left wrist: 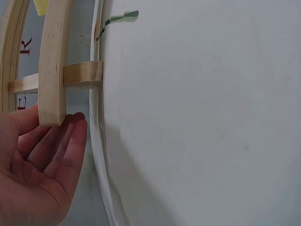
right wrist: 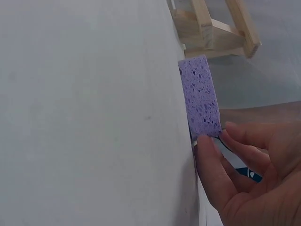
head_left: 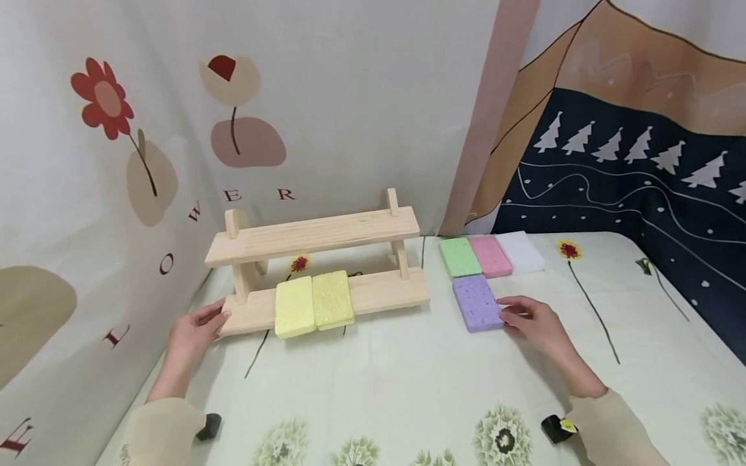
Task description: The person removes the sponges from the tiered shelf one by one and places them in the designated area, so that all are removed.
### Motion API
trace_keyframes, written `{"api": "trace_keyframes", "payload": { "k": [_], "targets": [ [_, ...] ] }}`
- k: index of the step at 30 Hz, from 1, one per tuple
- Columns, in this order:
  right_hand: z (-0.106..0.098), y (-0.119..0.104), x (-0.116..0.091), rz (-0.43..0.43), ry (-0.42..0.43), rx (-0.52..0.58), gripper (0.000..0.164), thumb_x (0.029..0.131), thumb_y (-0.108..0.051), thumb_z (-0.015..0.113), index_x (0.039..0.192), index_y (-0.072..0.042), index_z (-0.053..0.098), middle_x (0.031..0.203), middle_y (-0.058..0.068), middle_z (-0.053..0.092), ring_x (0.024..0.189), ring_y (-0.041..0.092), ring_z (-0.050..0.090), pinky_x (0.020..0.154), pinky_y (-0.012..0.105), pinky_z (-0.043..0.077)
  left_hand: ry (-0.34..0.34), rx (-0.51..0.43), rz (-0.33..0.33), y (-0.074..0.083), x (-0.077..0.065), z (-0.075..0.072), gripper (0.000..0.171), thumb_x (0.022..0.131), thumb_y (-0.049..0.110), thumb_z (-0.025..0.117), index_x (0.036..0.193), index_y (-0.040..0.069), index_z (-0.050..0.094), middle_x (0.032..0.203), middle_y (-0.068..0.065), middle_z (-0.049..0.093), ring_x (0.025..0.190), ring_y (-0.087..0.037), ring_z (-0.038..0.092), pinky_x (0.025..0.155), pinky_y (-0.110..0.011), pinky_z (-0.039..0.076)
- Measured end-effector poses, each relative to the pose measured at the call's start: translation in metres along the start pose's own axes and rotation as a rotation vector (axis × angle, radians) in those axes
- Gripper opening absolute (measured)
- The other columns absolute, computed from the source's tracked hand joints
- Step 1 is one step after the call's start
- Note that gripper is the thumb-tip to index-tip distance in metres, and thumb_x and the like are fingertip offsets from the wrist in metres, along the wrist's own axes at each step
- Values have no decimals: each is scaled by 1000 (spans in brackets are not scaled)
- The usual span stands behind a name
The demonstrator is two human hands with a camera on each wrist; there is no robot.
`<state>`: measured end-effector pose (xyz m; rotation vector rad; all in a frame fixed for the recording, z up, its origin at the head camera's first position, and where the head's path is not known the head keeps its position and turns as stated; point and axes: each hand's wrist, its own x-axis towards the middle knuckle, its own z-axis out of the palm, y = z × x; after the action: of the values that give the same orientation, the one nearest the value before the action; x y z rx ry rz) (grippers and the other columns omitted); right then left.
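A small two-tier wooden shelf (head_left: 315, 236) stands at the back left of the table. My left hand (head_left: 197, 329) holds the left end of its lower board (left wrist: 52, 61), thumb on one face and fingers on the other. Two yellow sponges (head_left: 294, 307) lie side by side on that board, jutting past its front edge. To the right of the shelf, my right hand (head_left: 531, 321) pinches the right end of a purple sponge (head_left: 476, 304), which lies low at the table surface in the right wrist view. Behind it are green (head_left: 460, 257), pink (head_left: 491, 255) and white (head_left: 520, 252) sponges in a row.
A pale cloth with printed flowers covers the table (head_left: 384, 388). Printed curtains (head_left: 361, 97) rise close behind the shelf and along the left side. A dark curtain part with white trees (head_left: 638, 188) bounds the right side.
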<state>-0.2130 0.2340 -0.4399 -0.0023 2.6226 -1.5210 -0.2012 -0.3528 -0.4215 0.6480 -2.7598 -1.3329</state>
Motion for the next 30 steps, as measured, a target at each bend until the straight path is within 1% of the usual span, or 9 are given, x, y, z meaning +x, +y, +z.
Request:
{"api": "trace_keyframes", "payload": {
  "k": [4, 6, 11, 14, 18, 19, 21, 25, 30],
  "targets": [
    [-2, -1, -2, -4, 10, -28, 36, 100, -13, 60, 129, 7, 60, 115, 26, 67, 84, 0, 61, 72, 16, 56, 0, 0, -14, -1, -1, 1, 53, 101, 31, 58, 148, 8, 47, 147, -22, 50, 73, 17, 50, 65, -12, 50],
    [-3, -3, -2, -9, 29, -32, 36, 99, -14, 61, 128, 6, 61, 116, 26, 68, 84, -3, 61, 72, 17, 56, 0, 1, -18, -1, -1, 0, 54, 101, 32, 58, 148, 9, 46, 148, -22, 49, 73, 16, 50, 65, -12, 50],
    [-7, -12, -4, -31, 81, 47, 36, 100, -12, 60, 129, 9, 59, 117, 26, 67, 82, -8, 63, 75, 18, 58, 1, -3, -15, 2, 0, 1, 54, 102, 33, 57, 148, 9, 46, 148, -22, 49, 74, 15, 50, 66, -11, 50],
    [-10, -19, -3, -61, 89, 87, 37, 100, -12, 59, 129, 10, 58, 112, 18, 70, 83, -10, 63, 76, 18, 58, 5, -7, -14, 4, -2, 3, 52, 102, 30, 57, 148, 9, 47, 147, -22, 51, 74, 13, 51, 66, -12, 50],
    [-10, -28, -1, -94, 68, 132, 39, 99, -14, 61, 129, 11, 58, 102, -4, 72, 84, -9, 63, 77, 16, 57, 1, -10, -32, 4, -2, 3, 52, 102, 32, 56, 149, 10, 46, 148, -21, 51, 76, 11, 51, 67, -13, 50],
    [-8, -30, -1, -101, 58, 142, 39, 99, -15, 62, 128, 11, 58, 101, -7, 72, 84, -9, 64, 77, 16, 57, 0, -12, -36, 4, -2, 3, 53, 102, 33, 56, 149, 10, 45, 149, -21, 50, 77, 12, 51, 68, -12, 50],
    [-3, -35, 0, -111, 40, 158, 39, 99, -14, 62, 127, 12, 58, 101, -8, 71, 84, -8, 64, 77, 16, 57, 0, -11, -44, 3, -1, 2, 54, 102, 34, 56, 150, 11, 45, 149, -21, 50, 79, 10, 51, 68, -13, 50],
    [10, -44, 3, -119, -10, 202, 38, 99, -14, 62, 126, 13, 57, 106, 4, 71, 85, -5, 65, 78, 17, 57, 3, -4, -56, 3, -1, 2, 54, 102, 36, 56, 150, 12, 45, 149, -20, 50, 83, 8, 52, 69, -12, 50],
    [31, -57, 8, -112, -78, 249, 38, 100, -14, 60, 128, 12, 57, 114, 20, 69, 86, -3, 67, 80, 23, 59, 5, 2, -64, 3, 0, 3, 53, 103, 35, 55, 150, 14, 44, 150, -18, 50, 91, 3, 54, 69, -10, 50]
  ]
}}
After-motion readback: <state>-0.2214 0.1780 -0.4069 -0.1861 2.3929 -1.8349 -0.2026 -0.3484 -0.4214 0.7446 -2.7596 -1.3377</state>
